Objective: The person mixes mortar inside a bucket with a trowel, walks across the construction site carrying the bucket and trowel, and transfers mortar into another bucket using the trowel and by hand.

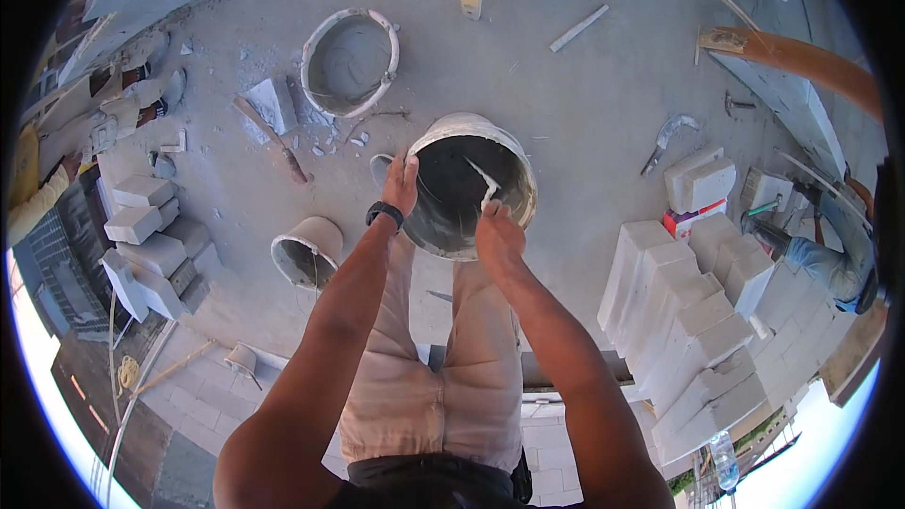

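My left hand [401,187], with a dark watch at the wrist, grips the left rim of a large bucket [523,155]. The bucket is tilted so that its mouth faces me. Its inner wall is smeared with grey residue, and the depth inside is dark. My right hand [500,231] is closed round the handle of what looks like a trowel [483,174], whose thin pale blade is seen nearly edge-on inside the bucket's mouth. A second round tub [386,85] with grey mortar stands beyond. A smaller bucket [325,238] lies tipped to the left.
A hand saw [273,139] lies by a broken white block [271,104] and scattered chips. White blocks are stacked left [156,250] and right [674,311]. A hammer [738,106] and a curved-handled tool [667,141] lie to the right. People's legs show at both sides.
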Motion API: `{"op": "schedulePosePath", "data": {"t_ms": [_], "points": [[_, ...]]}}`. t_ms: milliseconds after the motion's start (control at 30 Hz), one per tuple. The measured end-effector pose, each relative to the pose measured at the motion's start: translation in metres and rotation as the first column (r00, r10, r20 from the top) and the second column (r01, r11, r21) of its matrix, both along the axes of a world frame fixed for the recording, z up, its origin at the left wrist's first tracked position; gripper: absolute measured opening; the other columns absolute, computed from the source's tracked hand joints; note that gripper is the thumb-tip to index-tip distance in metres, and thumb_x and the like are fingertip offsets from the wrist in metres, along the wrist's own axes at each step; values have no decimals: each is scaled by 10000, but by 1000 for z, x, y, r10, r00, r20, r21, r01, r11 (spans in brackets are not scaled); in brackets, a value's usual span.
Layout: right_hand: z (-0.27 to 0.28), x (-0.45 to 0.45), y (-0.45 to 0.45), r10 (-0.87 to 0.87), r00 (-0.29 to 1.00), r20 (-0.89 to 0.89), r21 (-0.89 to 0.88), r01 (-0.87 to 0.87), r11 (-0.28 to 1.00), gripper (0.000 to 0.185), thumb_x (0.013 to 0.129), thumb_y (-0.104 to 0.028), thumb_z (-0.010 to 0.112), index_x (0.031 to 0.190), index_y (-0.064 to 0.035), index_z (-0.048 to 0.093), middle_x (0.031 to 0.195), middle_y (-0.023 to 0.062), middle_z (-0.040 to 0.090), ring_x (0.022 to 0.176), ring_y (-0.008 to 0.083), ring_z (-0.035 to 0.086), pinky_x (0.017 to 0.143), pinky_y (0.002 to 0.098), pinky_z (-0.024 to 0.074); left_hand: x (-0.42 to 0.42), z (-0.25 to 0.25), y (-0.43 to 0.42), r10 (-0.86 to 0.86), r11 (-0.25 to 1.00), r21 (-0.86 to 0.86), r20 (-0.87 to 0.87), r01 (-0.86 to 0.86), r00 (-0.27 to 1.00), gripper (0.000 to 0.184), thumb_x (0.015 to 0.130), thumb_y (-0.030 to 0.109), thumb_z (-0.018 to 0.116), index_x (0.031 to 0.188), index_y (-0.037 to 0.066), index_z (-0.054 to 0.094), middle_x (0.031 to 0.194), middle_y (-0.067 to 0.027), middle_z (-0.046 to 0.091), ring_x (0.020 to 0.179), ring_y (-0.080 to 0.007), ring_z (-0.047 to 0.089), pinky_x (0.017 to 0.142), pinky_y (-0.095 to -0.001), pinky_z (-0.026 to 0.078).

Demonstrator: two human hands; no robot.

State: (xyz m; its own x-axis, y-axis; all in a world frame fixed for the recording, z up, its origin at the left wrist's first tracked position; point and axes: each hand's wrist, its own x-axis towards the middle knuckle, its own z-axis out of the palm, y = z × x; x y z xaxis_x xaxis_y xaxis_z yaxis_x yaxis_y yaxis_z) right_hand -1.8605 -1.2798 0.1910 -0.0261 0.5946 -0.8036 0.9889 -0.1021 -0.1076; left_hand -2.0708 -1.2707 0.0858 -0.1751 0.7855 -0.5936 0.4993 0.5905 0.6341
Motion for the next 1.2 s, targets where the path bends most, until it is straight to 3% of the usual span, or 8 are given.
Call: {"op": "schedulePosePath", "data": {"t_ms": [367,567,633,733,867,967,1067,1200], "points": [[-142,-11,2,-207,940,270,-26,222,975,380,935,-167,486,1263,25,497,1205,219,616,1009,329,684,808,425,579,-22,12,11,-192,981,17,165,192,967,585,1039,431,351,1442,7,373,1388,-270,462,1296,-418,434,1101,-449,325],[-183,-44,-53,-357,924,139,-507,376,775,162,923,-113,518,984,-22,637,890,153,686,858,279,705,717,414,568,-23,3,9,-208,977,108,258,186,944,586,1035,418,371,1445,-1,355,1407,-266,445,1315,-422,411,1111,-452,309],[-144,-72,-35,-898,364,247,-524,830,191,101,917,-101,555,877,-52,634,741,116,626,665,224,654,577,400,529,-25,5,11,-218,973,134,255,189,942,591,1038,422,364,1445,-7,355,1404,-260,455,1312,-413,422,1105,-447,320],[-102,-78,-23,-968,-13,250,-674,715,-184,52,907,-108,590,912,-66,620,727,74,568,558,173,565,487,370,476,-29,0,15,-244,968,130,279,215,929,597,1036,417,371,1460,-2,326,1416,-261,440,1318,-415,412,1108,-445,316],[-68,-75,-8,-996,13,86,-699,714,-52,159,886,-173,640,994,-60,614,847,121,645,691,223,657,577,405,519,-44,4,30,-341,932,5,353,362,871,626,1029,437,377,1481,13,291,1447,-273,400,1341,-427,393,1114,-451,325],[-81,-63,-1,-461,870,175,-285,493,822,471,833,-266,699,1200,-31,517,1115,197,655,1010,346,661,834,446,531,-52,8,41,-400,885,-65,401,461,824,646,1023,454,387,1494,27,272,1462,-278,382,1350,-430,386,1118,-446,335],[-95,-43,17,-241,840,486,-267,405,874,630,832,-286,696,1317,-5,410,1229,232,612,1121,351,626,950,451,505,-54,8,45,-408,876,-68,425,478,808,656,1022,452,399,1504,32,250,1464,-278,380,1349,-424,393,1113,-437,348],[-139,-16,-48,-403,856,322,-465,514,721,486,885,-227,613,1288,11,483,1077,238,670,935,346,696,778,445,564,-55,27,55,-401,862,-120,431,492,808,659,1020,425,431,1512,33,237,1479,-268,369,1365,-407,381,1122,-417,337]]}}
